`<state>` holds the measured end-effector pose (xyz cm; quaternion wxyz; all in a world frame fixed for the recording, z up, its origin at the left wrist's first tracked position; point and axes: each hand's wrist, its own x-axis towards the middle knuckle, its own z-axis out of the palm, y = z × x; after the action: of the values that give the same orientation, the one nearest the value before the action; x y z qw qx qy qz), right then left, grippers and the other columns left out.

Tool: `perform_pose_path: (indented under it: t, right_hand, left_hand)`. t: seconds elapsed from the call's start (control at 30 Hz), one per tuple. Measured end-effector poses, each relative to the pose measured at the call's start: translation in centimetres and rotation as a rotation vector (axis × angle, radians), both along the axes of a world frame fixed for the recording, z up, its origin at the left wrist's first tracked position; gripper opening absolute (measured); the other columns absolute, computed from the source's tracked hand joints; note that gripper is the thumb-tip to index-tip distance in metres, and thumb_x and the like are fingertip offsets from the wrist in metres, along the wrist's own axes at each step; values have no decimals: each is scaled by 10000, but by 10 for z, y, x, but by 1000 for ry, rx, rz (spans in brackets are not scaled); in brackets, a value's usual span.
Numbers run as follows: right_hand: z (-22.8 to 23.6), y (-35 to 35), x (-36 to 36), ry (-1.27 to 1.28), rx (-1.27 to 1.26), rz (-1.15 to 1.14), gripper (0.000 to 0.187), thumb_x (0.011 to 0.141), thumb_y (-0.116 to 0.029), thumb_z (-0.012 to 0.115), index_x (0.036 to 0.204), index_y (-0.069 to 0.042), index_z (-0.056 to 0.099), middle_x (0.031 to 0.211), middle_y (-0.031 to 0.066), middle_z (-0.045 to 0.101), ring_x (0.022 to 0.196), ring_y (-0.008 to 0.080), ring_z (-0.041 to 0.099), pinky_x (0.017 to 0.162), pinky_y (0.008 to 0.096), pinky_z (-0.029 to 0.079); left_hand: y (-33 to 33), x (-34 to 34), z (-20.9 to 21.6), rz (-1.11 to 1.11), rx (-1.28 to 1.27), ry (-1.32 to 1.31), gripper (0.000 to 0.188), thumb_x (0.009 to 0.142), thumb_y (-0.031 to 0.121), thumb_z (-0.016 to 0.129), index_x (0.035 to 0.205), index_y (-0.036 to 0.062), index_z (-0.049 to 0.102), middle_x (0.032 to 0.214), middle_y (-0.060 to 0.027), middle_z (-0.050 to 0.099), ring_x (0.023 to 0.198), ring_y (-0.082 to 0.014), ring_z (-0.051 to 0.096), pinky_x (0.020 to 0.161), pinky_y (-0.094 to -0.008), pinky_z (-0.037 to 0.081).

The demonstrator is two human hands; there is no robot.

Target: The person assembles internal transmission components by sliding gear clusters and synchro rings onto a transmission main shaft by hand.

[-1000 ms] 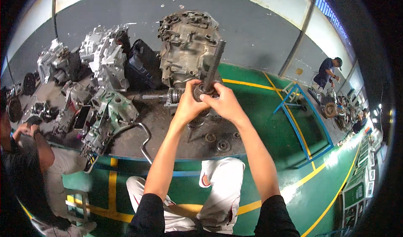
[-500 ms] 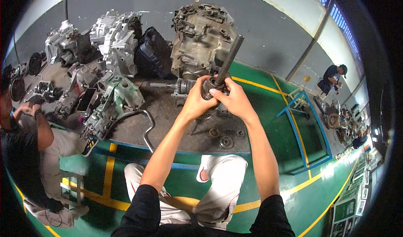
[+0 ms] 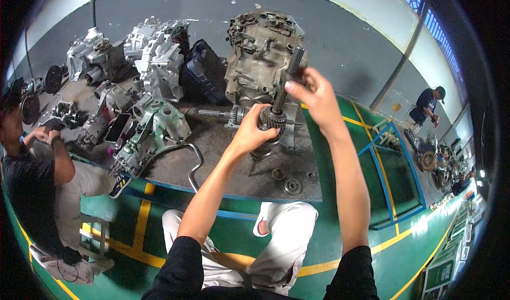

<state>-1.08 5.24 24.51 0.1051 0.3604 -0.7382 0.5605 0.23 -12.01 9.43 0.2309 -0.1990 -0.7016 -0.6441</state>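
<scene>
A gear shaft [image 3: 280, 101] with a splined upper end stands tilted on the worktable, leaning a little to the right at its top. My left hand [image 3: 253, 131] wraps round the toothed gear [image 3: 274, 118] on it, thumb across the near side. Higher up, my right hand [image 3: 317, 97] is at the splined end, thumb and fingers curled round a dark ring-shaped part [image 3: 299, 78], which is blurred and seems to encircle the shaft. Behind my left hand lies another geared shaft [image 3: 212, 113]. Near the table's front edge lie a bearing-like ring [image 3: 292, 186] and smaller rings [image 3: 278, 173].
A large gearbox housing [image 3: 263, 56] stands behind the shaft. Silver castings [image 3: 159, 66], a black case [image 3: 204, 71] and a bent metal tube [image 3: 197, 162] are on the left. A person [image 3: 32, 178] sits at far left. A blue frame [image 3: 394, 194] stands on the floor to the right.
My right hand has moved up and right along the shaft with the dark ring-shaped part, uncovering the gear's teeth. My left hand has stayed round the gear.
</scene>
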Motion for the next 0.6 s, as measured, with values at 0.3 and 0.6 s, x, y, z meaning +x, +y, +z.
perform_pose_path:
  t: [0.3, 0.6]
  right_hand:
    - [98, 22, -25, 193, -267, -92, 546, 928, -261, 788, 1348, 25, 589, 1172, 91, 694, 1053, 169, 645, 959, 308, 503]
    - [-216, 62, 52, -148, 637, -371, 696, 844, -369, 830, 1367, 11, 572, 1241, 240, 653, 1171, 388, 627, 1036, 482, 502]
  left_hand:
    - [-3, -5, 0, -70, 51, -39, 682, 736, 115, 817, 1351, -27, 558, 1185, -89, 607, 1107, -180, 597, 1003, -311, 464]
    - [-8, -11, -7, -97, 98, -34, 681, 739, 129, 821, 1350, -20, 561, 1209, -91, 598, 1140, -191, 588, 1026, -319, 446]
